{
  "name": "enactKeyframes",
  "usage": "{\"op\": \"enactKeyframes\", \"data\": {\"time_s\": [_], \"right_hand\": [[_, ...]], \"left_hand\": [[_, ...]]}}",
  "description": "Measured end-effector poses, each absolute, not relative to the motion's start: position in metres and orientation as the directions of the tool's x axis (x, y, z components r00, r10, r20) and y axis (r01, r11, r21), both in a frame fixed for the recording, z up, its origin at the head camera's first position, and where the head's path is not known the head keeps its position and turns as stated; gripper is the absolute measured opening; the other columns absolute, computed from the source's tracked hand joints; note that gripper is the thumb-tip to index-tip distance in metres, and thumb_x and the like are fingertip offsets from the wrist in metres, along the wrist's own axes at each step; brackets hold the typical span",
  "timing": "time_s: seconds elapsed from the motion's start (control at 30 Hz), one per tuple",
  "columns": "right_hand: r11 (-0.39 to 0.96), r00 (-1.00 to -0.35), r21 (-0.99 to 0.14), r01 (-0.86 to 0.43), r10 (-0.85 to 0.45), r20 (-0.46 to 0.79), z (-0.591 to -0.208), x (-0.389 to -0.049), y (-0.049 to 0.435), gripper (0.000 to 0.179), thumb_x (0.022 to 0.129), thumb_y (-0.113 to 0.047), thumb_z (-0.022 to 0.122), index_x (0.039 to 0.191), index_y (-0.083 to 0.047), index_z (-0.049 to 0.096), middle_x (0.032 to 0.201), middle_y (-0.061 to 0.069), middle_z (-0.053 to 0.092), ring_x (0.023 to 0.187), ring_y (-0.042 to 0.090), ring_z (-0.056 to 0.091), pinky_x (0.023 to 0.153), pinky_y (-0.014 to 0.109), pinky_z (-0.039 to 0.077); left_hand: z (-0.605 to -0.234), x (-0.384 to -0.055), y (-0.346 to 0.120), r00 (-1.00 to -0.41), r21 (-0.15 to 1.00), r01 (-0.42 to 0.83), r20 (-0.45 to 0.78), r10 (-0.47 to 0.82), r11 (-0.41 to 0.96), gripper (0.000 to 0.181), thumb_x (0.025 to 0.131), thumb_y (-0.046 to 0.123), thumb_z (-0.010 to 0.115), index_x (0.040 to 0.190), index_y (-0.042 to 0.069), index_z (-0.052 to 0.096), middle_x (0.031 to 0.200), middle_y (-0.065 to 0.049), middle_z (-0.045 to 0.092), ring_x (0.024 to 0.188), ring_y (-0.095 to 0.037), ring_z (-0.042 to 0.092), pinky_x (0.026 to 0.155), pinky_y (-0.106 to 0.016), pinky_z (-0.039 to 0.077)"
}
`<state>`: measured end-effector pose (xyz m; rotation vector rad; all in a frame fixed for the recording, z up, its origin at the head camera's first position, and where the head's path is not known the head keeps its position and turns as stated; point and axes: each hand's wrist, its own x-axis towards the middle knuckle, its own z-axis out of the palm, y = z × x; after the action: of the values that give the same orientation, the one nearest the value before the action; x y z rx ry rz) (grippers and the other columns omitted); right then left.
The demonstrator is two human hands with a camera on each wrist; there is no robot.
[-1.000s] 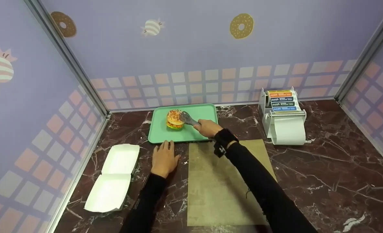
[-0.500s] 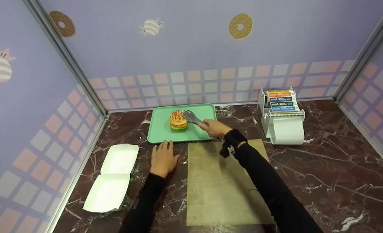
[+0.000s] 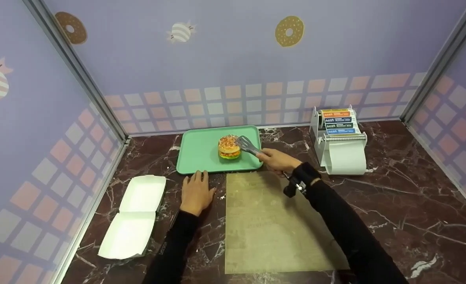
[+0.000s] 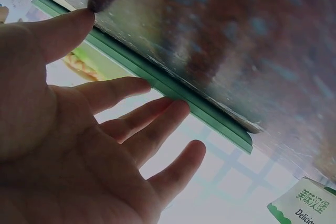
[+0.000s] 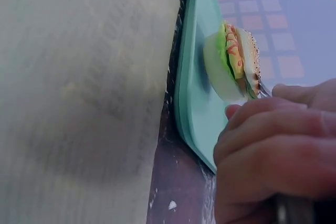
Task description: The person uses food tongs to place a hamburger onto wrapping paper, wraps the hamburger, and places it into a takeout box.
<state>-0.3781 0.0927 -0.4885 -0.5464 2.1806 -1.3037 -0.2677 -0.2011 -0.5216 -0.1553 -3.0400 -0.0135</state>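
Observation:
In the head view a sesame-topped burger point(image 3: 229, 147) with lettuce shows over the right half of a green tray point(image 3: 199, 152). My right hand point(image 3: 278, 159) grips grey tongs point(image 3: 248, 145), whose slotted head lies against the bun's upper right side. From the right wrist, the burger point(image 5: 231, 61) appears side-on, close to the tray, its pale base towards it; the curled fingers hide most of the tongs. My left hand point(image 3: 195, 193) lies with fingers extended at the tray's near edge. Its spread fingers overlap the green rim point(image 4: 210, 121) in the left wrist view.
An opened white clamshell box point(image 3: 136, 215) stands at the left. A brown paper sheet point(image 3: 276, 228) covers the counter in front of the tray. At the back right is a label dispenser point(image 3: 339, 138) with a white roll. Patterned walls point(image 3: 233, 59) enclose the dark marbled counter point(image 3: 406, 189).
My right hand, the tongs and the burger have shifted to the right across the tray together. My left hand stays at the tray's near edge. The head view has turned slightly.

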Motion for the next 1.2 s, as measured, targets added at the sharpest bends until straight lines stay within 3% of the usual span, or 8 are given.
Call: {"op": "enactKeyframes", "data": {"time_s": [0.33,0.63,0.9,1.2], "right_hand": [[0.374,-0.770,-0.927,-0.031,-0.601,-0.216,-0.481,-0.343,0.138,0.036,0.110,-0.039,0.043,0.098,-0.005,0.041,0.057,-0.003,0.040,0.037,0.007,0.031,0.029,0.024,0.028],[0.406,-0.747,-0.913,-0.049,-0.621,-0.236,-0.492,-0.292,0.191,0.046,0.111,-0.039,0.042,0.120,0.006,0.047,0.060,-0.004,0.042,0.037,0.005,0.033,0.029,0.022,0.028],[0.441,-0.713,-0.897,-0.013,-0.633,-0.301,-0.494,-0.243,0.234,0.048,0.109,-0.043,0.044,0.118,0.004,0.049,0.063,-0.001,0.047,0.034,0.004,0.036,0.026,0.023,0.028],[0.383,-0.642,-0.924,-0.012,-0.711,-0.286,-0.505,-0.203,0.264,0.042,0.112,-0.034,0.039,0.115,0.008,0.045,0.063,-0.005,0.045,0.036,0.000,0.037,0.024,0.025,0.029]], "left_hand": [[-0.520,-0.269,-0.200,-0.990,0.008,0.094,0.104,0.093,0.996,0.065,0.101,0.037,0.063,0.149,-0.003,0.045,0.149,-0.025,0.050,0.137,-0.039,0.049,0.117,-0.057,0.035],[-0.521,-0.267,-0.201,-0.990,0.016,0.099,0.105,0.097,0.995,0.065,0.102,0.036,0.062,0.150,-0.003,0.044,0.150,-0.025,0.048,0.138,-0.038,0.048,0.118,-0.057,0.033],[-0.521,-0.266,-0.201,-0.988,0.019,0.110,0.114,0.108,0.994,0.065,0.102,0.035,0.062,0.150,-0.004,0.044,0.150,-0.026,0.048,0.139,-0.039,0.047,0.118,-0.057,0.034],[-0.523,-0.268,-0.201,-0.991,0.024,0.098,0.098,0.096,0.995,0.066,0.102,0.036,0.062,0.151,-0.004,0.043,0.151,-0.026,0.048,0.139,-0.039,0.047,0.118,-0.057,0.033]]}}
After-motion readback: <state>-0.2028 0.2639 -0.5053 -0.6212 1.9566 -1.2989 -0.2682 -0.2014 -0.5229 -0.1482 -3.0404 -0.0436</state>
